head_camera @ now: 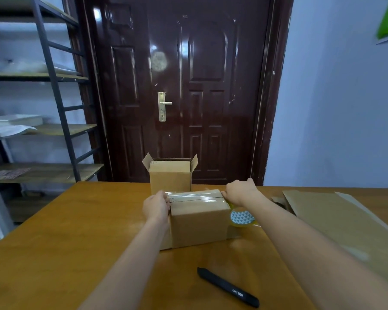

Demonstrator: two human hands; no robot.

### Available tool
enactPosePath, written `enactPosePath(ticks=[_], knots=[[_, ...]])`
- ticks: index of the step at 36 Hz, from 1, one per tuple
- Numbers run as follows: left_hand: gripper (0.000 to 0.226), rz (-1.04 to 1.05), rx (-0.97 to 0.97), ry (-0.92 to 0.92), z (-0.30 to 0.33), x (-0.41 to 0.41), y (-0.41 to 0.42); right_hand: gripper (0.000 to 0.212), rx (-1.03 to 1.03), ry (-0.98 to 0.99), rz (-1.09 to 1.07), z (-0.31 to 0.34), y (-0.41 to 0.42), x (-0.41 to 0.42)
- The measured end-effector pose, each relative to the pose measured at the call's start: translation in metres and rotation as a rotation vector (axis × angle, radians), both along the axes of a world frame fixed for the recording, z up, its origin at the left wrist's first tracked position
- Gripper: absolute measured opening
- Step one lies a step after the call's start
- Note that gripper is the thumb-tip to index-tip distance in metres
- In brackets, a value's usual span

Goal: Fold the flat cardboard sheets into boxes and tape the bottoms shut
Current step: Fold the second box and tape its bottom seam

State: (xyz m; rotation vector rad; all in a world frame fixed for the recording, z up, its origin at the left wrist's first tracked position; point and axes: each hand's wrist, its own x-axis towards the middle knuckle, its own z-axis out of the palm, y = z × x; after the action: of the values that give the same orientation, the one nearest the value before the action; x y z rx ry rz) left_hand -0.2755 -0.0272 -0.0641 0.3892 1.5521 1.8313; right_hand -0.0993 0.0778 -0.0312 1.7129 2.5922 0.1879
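Boxes number two on the worktop [76,231]: a near box [198,222] turned bottom-up with clear tape [193,196] along its seam, and a far box [170,176] just behind it, upright, its top flaps open, contents hidden. The left hand [156,206] presses the near box's left end, fingers curled over the edge; the right hand [241,190] pinches the tape at the right end. One tape roll [242,218] lies beside that box. Flat sheets [336,222] lie stacked at right, count unclear. One black cutter [227,287] lies nearest
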Motion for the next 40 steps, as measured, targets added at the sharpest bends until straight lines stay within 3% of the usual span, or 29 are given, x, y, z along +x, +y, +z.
enactPosePath(ticks=[9,20,35,40], knots=[[0.021,-0.046,-0.026,0.038,-0.001,-0.002,-0.006,0.037,-0.008,0.029,-0.023,0.000,0.000,-0.002],[0.023,-0.109,-0.039,-0.078,-0.007,-0.004,-0.009,0.036,-0.008,0.042,-0.022,0.000,-0.003,-0.002],[0.038,-0.216,-0.231,-0.006,-0.036,0.006,-0.011,0.041,0.003,0.057,-0.017,-0.004,-0.007,0.001],[0.037,-0.198,-0.240,0.129,-0.037,0.008,-0.016,0.044,0.003,0.057,-0.020,-0.003,-0.011,0.003]])
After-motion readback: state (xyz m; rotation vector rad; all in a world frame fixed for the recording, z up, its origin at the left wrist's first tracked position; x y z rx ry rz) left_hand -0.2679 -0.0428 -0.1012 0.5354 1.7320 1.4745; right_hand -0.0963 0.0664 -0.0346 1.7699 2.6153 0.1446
